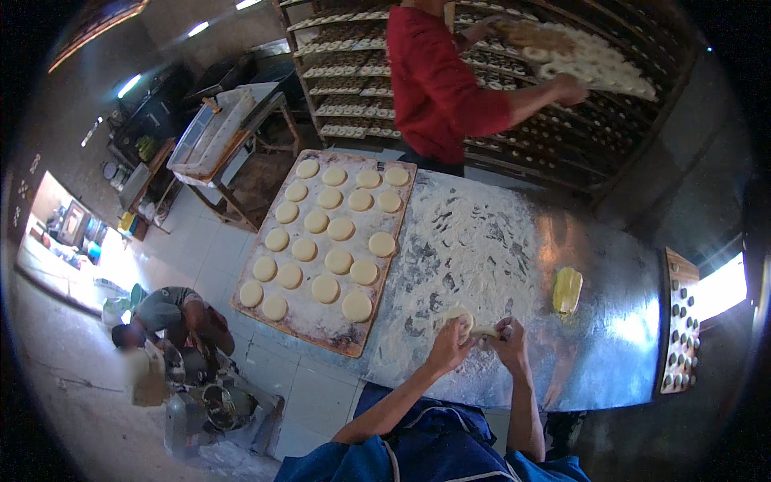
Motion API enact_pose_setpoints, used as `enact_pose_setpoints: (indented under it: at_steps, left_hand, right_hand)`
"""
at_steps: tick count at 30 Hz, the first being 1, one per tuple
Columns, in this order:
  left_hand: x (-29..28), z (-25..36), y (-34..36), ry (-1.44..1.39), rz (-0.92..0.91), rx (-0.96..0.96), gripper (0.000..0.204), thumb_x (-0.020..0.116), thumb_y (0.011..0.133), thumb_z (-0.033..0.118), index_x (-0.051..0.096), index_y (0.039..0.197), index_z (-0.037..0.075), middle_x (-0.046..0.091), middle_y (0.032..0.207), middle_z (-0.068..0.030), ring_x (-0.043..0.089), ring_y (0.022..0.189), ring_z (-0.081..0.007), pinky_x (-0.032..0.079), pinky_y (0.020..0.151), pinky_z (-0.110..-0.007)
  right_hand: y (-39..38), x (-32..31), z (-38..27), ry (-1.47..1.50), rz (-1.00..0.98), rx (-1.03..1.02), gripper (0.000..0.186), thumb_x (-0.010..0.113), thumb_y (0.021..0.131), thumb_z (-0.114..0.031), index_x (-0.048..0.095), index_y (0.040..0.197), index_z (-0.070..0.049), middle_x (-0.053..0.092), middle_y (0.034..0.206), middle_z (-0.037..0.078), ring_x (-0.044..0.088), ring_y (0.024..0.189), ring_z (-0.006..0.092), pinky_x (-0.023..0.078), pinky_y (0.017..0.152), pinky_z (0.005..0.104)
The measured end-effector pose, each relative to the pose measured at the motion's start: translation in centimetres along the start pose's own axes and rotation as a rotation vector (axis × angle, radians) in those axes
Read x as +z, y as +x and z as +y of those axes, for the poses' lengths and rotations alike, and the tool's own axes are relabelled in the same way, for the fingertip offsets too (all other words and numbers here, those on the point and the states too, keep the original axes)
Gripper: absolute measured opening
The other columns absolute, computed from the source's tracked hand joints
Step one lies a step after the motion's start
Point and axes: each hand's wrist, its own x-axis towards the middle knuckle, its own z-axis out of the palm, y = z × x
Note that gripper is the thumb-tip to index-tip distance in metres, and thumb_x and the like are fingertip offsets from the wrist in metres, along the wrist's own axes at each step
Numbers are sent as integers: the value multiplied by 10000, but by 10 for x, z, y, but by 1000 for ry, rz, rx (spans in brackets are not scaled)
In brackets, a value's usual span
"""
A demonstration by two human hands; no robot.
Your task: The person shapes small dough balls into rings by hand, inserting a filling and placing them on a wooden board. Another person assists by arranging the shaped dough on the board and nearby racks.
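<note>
Over the near edge of the floured metal table (594, 361), my left hand (450, 347) is closed on pale dough (456, 315). My right hand (511, 347) has its fingers closed on the other end of a short stretch of this dough, which spans the gap between both hands. Whether it is one piece or two I cannot make out. Something dark shows at the right fingertips, too small to name. To the left, a wooden board (351, 344) bears several flat round dough discs (325, 288) in loose rows.
White flour (466, 233) covers the table's middle. A yellow block (567, 291) lies to its right. Beyond the table, a person in a red sweater (438, 76) holds a tray of dough pieces (594, 64) at tall racks (345, 88). Another person (181, 313) bends over a machine (221, 406) at lower left.
</note>
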Motion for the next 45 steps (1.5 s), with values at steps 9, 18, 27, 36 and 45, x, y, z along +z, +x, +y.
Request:
enact_pose_setpoints:
  at_steps: [9,18,27,36,45]
  left_hand:
    - [19,25,-3,-358,-61,-254,261,672,895,136,623,1103,-13,684,1008,-117,650,933,-168,533,791,-312]
    - [21,34,-11,-1186,-196,-430,384,663,862,-17,519,1209,63,633,1114,-74,628,1012,-185,543,833,-337]
    - [47,11,-10,-1354,186,-585,304,502,910,222,504,1144,28,593,1148,-96,622,994,-257,526,715,-445]
    - [46,-6,-4,-1051,235,-433,349,414,971,297,514,916,-32,635,879,-170,619,894,-206,467,697,-358]
    - [0,-29,-17,-1407,272,-633,544,375,987,497,589,1063,2,644,880,-23,631,738,-171,506,660,-318]
  right_hand:
    - [-17,-3,-17,252,-54,-57,483,687,726,16,433,1134,-33,648,905,134,632,805,159,520,693,288]
    - [-12,-24,-12,1307,-486,295,386,635,836,-177,499,1176,-56,618,904,87,590,814,137,496,706,243]
    - [-14,17,14,849,-155,245,631,354,998,-511,657,926,39,649,766,91,604,719,227,487,707,387]
    - [-27,30,-62,350,20,208,739,281,999,-565,669,809,34,646,704,142,589,625,224,473,633,366]
    - [-21,75,-66,205,-192,141,749,272,995,-577,668,945,57,666,818,230,656,793,343,498,780,419]
